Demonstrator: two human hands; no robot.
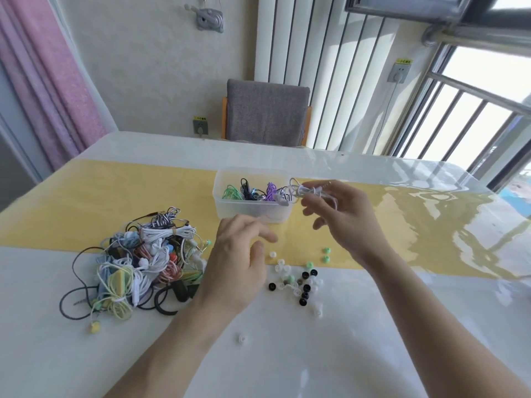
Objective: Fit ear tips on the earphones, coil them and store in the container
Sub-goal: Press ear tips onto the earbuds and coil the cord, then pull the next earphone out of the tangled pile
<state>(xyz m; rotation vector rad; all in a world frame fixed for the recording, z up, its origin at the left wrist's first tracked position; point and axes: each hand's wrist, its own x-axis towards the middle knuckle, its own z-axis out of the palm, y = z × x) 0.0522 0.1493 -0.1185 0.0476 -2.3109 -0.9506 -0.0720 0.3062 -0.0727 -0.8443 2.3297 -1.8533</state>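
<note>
Toward the left edge of the table (57, 354), partly on the yellow runner (86, 196) and partly on the white cloth: tangled pile of earphones (138, 262), white, black, yellow, blue and striped cords heaped together, one yellow earbud (94, 327) trailing out on the near side. Just right of the pile, hovering over the near border of the runner: left hand (235, 262), fingers loosely spread and relaxed, gripping nothing. Beyond the left hand, on the runner near the table's middle: clear plastic container (253, 208), uncovered, with coiled green, black and purple earphones inside. Scattered on the table between the two forearms: loose ear tips (301, 282), black, white, clear and green, a couple of green ones lying apart on the runner, one clear tip (242, 338) alone nearer the front edge. Raised just beside the container's right end: right hand (342, 214), thumb and fingers pinched on a coiled white earphone (304, 191), its loops reaching over the container's right rim. Past the far edge of the table: grey cushioned chair (267, 113) against the wall.
</note>
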